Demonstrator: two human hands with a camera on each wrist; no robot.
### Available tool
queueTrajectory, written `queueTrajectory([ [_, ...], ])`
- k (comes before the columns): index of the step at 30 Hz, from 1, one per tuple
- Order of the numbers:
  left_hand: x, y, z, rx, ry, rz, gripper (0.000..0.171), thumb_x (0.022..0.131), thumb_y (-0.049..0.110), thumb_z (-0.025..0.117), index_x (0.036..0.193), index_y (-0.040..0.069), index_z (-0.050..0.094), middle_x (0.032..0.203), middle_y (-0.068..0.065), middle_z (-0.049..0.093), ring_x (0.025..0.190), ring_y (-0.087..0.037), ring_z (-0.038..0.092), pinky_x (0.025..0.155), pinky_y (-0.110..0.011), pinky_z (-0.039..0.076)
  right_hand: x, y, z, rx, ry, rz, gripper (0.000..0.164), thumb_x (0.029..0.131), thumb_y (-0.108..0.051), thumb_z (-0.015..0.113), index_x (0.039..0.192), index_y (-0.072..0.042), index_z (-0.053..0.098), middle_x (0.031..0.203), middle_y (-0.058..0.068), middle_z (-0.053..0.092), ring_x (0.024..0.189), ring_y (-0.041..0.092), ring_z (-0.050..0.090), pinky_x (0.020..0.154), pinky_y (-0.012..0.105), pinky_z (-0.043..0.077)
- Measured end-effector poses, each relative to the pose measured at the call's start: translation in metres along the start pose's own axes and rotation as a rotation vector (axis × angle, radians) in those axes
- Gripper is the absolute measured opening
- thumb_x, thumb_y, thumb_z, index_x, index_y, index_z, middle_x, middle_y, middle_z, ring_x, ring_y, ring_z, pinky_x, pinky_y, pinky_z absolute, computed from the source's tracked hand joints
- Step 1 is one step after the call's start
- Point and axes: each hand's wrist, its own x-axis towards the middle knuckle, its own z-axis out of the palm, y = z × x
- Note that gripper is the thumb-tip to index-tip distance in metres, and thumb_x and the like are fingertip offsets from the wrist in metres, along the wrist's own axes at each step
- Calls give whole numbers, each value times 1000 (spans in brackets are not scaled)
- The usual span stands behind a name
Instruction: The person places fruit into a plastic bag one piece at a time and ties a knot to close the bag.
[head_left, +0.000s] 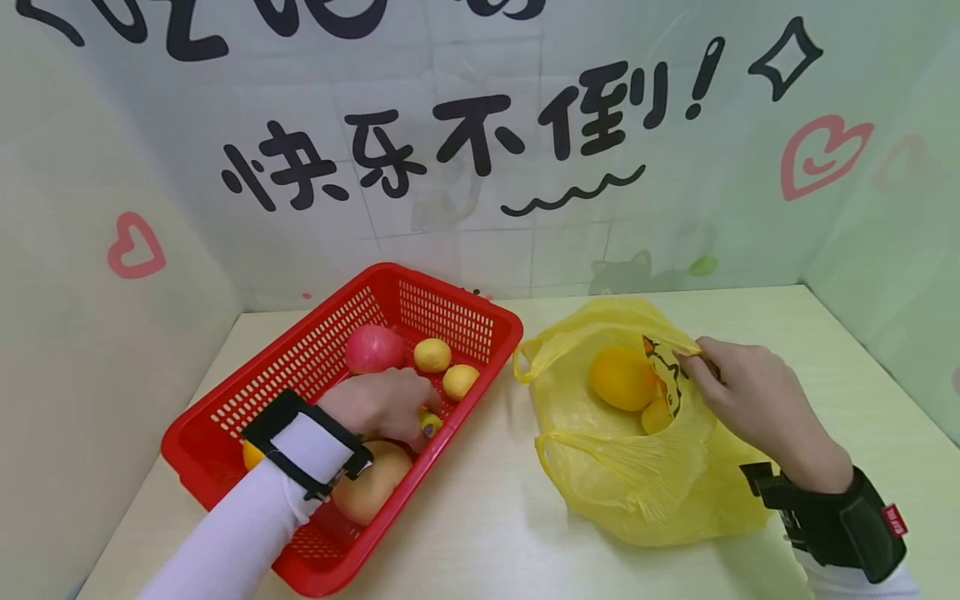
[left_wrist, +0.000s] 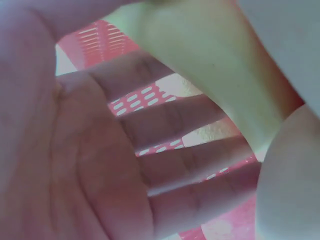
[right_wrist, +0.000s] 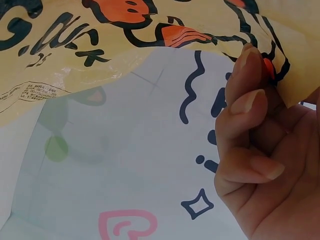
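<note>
In the head view my left hand (head_left: 390, 404) reaches down into the red basket (head_left: 480, 315) and grips a banana (head_left: 430, 423), whose dark-tipped end pokes out by the fingers. In the left wrist view the banana (left_wrist: 210, 65) lies across the fingers, with the thumb at its upper end. My right hand (head_left: 757, 400) pinches the rim of a yellow plastic bag (head_left: 645, 483), holding its mouth open. Inside the bag are an orange (head_left: 622, 377) and a partly hidden yellow thing (head_left: 657, 415). Printed cartoon figures show on the bag (right_wrist: 125, 55) in the right wrist view.
Around the left hand in the basket are a pinkish-red round fruit (head_left: 375, 348), two small yellow roundish things (head_left: 432, 355), a large tan round one (head_left: 372, 482) and a partly hidden orange one (head_left: 252, 454). Printed walls enclose the pale table (head_left: 480, 517) behind and at both sides.
</note>
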Motion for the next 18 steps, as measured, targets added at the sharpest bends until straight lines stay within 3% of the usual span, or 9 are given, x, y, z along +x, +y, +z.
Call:
queueTrajectory([
  [5, -1, 0, -5, 22, 19, 69, 21, 78, 25, 81, 96, 28, 70, 70, 2, 65, 67, -16, 61, 58, -26, 50, 0, 0, -1, 2, -5, 13, 35, 99, -18, 56, 67, -14, 44, 56, -5, 29, 47, 8, 26, 48, 22, 22],
  [11, -8, 4, -14, 28, 67, 116, 27, 79, 28, 80, 104, 27, 70, 78, 1, 62, 80, -16, 58, 63, -26, 51, 0, 0, -3, 1, -3, 16, 35, 99, -17, 56, 66, -15, 44, 56, -5, 29, 47, 8, 26, 48, 22, 22],
  [18, -17, 5, -23, -6, 154, 187, 29, 79, 22, 78, 106, 21, 68, 79, 0, 59, 72, -15, 57, 61, -27, 49, -2, 0, -3, 3, 5, 10, 34, 98, -17, 57, 67, -15, 45, 56, -5, 29, 47, 7, 25, 48, 21, 22],
])
